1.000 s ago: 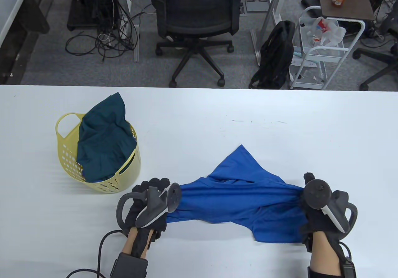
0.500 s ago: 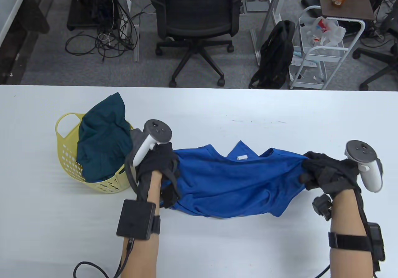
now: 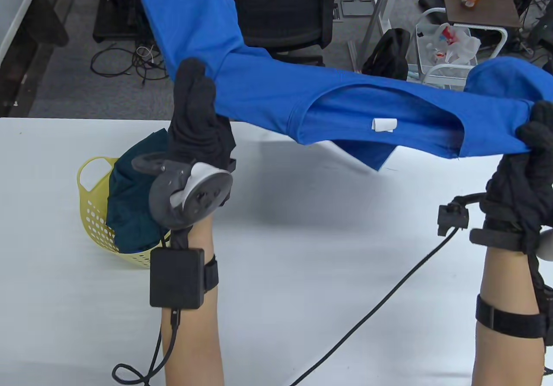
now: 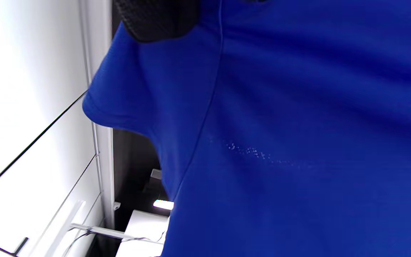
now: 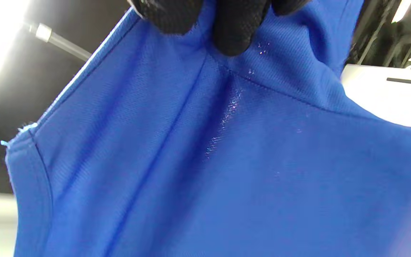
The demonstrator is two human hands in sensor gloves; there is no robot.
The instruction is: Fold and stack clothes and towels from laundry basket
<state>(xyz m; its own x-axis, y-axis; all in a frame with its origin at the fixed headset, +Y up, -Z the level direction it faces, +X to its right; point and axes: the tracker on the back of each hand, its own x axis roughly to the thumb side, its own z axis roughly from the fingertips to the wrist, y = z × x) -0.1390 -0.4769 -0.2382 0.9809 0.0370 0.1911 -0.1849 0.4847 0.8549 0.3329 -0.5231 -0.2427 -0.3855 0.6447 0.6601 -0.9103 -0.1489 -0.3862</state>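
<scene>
A bright blue T-shirt [image 3: 276,92] is stretched out in the air above the table, its neck opening and white label facing the camera. My left hand [image 3: 196,101] grips its left shoulder, raised high. My right hand [image 3: 533,133] grips the right shoulder at the frame's right edge. The blue T-shirt [image 4: 298,142] fills the left wrist view under a black fingertip [image 4: 155,18]. In the right wrist view black fingertips [image 5: 227,25] pinch the blue T-shirt [image 5: 209,160] at a seam. A yellow laundry basket [image 3: 93,222] holding a dark teal garment [image 3: 129,196] stands on the table's left.
The white table [image 3: 324,252] lies beneath the lifted shirt. Glove cables [image 3: 389,286] trail across its front. Beyond the far edge are an office chair [image 3: 281,19], a black backpack [image 3: 386,53] and a white cart [image 3: 449,45].
Both hands have lifted the blue T-shirt off the table, from low near the front edge to high in the air, and spread it wide. The basket has not moved.
</scene>
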